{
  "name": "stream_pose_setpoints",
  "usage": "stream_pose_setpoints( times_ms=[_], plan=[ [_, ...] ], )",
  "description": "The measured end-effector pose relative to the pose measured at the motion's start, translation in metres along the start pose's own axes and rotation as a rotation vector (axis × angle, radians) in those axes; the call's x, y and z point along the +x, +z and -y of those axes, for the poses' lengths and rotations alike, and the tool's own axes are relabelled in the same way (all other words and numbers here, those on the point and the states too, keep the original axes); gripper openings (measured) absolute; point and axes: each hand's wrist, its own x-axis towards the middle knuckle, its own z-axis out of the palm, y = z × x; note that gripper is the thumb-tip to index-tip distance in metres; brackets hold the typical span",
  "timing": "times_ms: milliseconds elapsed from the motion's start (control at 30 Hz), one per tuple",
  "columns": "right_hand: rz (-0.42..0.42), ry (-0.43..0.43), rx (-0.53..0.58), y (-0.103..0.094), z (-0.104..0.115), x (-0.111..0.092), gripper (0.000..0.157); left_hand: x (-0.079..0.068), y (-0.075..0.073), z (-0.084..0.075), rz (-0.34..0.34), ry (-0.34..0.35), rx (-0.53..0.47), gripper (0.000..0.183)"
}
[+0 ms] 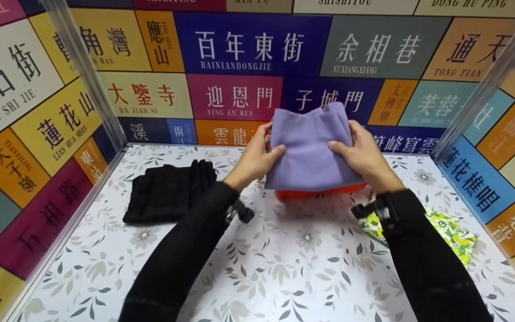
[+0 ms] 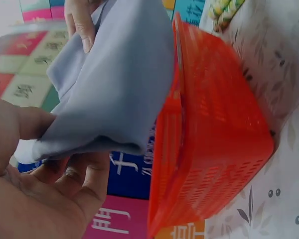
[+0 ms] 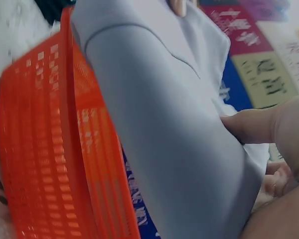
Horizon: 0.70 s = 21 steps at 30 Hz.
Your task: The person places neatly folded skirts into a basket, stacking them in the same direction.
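Observation:
Both hands hold a folded piece of purple cloth [image 1: 309,150] up in front of the back wall. My left hand [image 1: 257,154] grips its left side, thumb on the near face and fingers behind. On the opposite side my right hand [image 1: 365,150] pinches it the same way. Just below and behind the cloth stands a red plastic basket [image 2: 224,129] with perforated walls, its rim close by the cloth's lower edge. In the head view the cloth covers most of the basket; only a red strip shows underneath.
Folded black cloth [image 1: 163,192] lies on the left of the table [image 1: 280,268], which has a leaf-patterned cover. A lemon-print cloth [image 1: 449,232] lies at the right, partly under the right forearm. Printed panels wall in the back and both sides.

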Motion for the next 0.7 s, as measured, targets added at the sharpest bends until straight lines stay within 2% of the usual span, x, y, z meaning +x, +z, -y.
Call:
stream_pose_setpoints(
  times_ms=[167, 300, 500, 700],
  plan=[
    [-0.038, -0.053, -0.030, 0.006, -0.010, 0.034, 0.049, 0.026, 0.010, 0.012, -0.064, -0.034, 0.077, 0.071],
    [-0.087, -0.097, -0.060, 0.011, -0.022, 0.053, 0.047, 0.039, 0.018, 0.020, -0.095, -0.052, 0.102, 0.070],
    [-0.125, -0.105, -0.136, 0.020, -0.041, 0.069, 0.045, 0.047, 0.026, 0.029, -0.101, -0.073, 0.139, 0.072],
    [-0.105, -0.059, -0.257, 0.023, -0.059, 0.075, 0.047, 0.049, 0.034, 0.037, -0.128, -0.157, 0.319, 0.075]
  ],
)
